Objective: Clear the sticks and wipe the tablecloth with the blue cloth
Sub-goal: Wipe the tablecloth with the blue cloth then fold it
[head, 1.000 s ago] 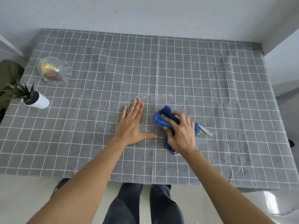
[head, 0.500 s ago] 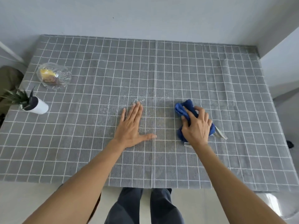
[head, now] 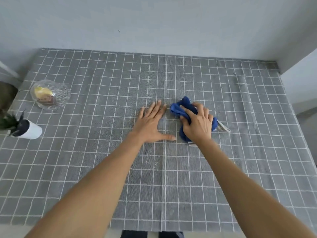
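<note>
A bunched blue cloth (head: 180, 107) lies on the grey checked tablecloth (head: 240, 152) a little right of the middle. My right hand (head: 197, 125) presses down on it, fingers curled over the fabric; a white label sticks out at the cloth's right side. My left hand (head: 151, 123) lies flat on the tablecloth just left of the cloth, fingers spread, holding nothing. Pale specks and a damp-looking patch mark the tablecloth around and below my left hand. No sticks are in view.
A clear glass dish (head: 50, 94) with something yellow and brown inside sits at the far left. In front of it lies a white pot (head: 31, 131) with a small green plant. Walls border the table at the back and on the right.
My right hand has slid the blue cloth back to the left, close to my left hand's thumb. My left hand stays flat in place. The view has tilted up a little.
</note>
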